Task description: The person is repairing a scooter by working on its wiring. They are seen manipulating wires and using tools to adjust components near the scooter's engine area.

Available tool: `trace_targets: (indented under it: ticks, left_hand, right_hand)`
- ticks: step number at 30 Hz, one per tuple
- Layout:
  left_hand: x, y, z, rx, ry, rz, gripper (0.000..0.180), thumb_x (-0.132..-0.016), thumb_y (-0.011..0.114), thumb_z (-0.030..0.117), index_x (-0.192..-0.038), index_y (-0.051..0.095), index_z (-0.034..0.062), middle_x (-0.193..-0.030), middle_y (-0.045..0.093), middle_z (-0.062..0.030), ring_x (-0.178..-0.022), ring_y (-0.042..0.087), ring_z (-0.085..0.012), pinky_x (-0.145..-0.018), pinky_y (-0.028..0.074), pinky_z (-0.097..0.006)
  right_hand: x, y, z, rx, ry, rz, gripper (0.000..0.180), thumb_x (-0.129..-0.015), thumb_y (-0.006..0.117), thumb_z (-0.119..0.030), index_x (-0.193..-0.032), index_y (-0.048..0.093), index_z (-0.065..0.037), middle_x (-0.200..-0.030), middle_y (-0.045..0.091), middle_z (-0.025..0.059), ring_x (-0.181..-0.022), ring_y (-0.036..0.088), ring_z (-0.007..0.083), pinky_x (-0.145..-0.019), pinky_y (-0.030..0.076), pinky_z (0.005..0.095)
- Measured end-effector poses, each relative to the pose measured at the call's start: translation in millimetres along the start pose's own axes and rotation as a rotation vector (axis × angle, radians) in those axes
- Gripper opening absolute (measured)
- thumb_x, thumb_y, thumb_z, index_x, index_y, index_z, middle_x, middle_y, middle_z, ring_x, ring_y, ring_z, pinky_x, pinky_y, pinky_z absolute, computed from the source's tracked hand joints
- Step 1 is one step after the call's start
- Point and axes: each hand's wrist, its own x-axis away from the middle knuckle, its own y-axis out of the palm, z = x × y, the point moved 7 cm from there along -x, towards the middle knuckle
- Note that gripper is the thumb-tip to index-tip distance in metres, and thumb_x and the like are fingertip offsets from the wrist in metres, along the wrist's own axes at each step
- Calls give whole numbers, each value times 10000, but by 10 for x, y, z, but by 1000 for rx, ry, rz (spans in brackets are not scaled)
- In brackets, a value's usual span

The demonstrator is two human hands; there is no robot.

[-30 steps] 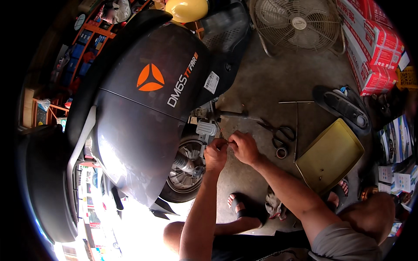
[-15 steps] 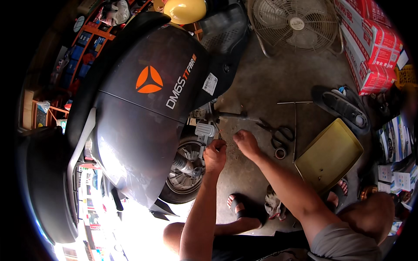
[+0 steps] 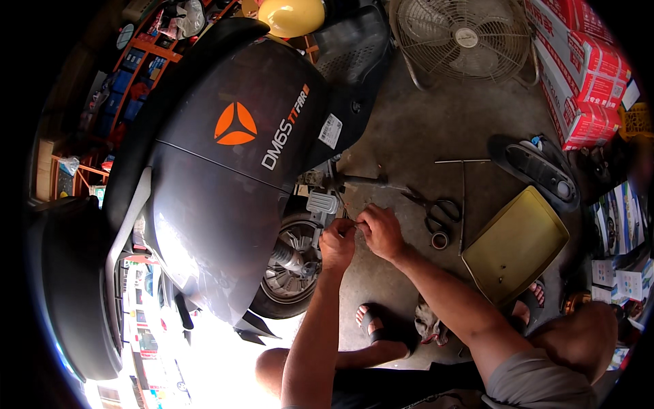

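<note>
Oh, what a shine: the curved dark-grey plastic-looking body panel gleamed, glossy and smooth! The rectangular silver-grey footpeg looked metallic, ridged; the round grey wire fan, dull metal. The olive-yellow rectangular tray looked smooth, the grey concrete floor matt and rough.

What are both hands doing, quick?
Left hand: closed; anything held is too small to tell.
Right hand: closed beside it; any held thing is unclear.
</note>
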Motion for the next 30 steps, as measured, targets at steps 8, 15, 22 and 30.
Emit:
trace_targets:
  ticks: [8, 15, 22, 30]
  left_hand:
    - [14, 7, 5, 7, -10, 11, 133, -789, 644, 105, -898, 678, 37, -839, 712, -119, -784, 697, -264, -741, 527, -353]
    - [17, -4, -1, -15, 20, 27, 141, -790, 649, 107, -907, 678, 35, -848, 713, -121, -790, 699, -263, -743, 529, -351]
    - [5, 5, -9, -25, 13, 9, 147, -795, 650, 106, -918, 680, 31, -856, 714, -127, -799, 701, -266, -745, 531, -351]
    - [2, 8, -8, 12, 13, 15, 146, -798, 647, 103, -917, 680, 26, -848, 714, -134, -778, 702, -269, -733, 531, -350]
  right_hand:
    - [507, 715, 545, -1184, 1384, -429, 84, -853, 597, -90, -783, 603, -45, -721, 603, 10, -564, 541, 112, -560, 459, 278]
    - [302, 407, 523, -825, 847, -195, 29, -823, 605, -44, -838, 589, -25, -730, 609, 56, -633, 584, 187, -568, 449, 337]
    - [47, 50, 45, -120, 84, -104, 133, -770, 635, -8, -874, 582, -72, -850, 630, 80, -791, 616, 313, -675, 447, 406]
    - [-31, 66, 44, 2, 7, -72, 46, -782, 633, -71, -799, 592, -84, -772, 625, 92, -738, 605, 330, -633, 429, 420]
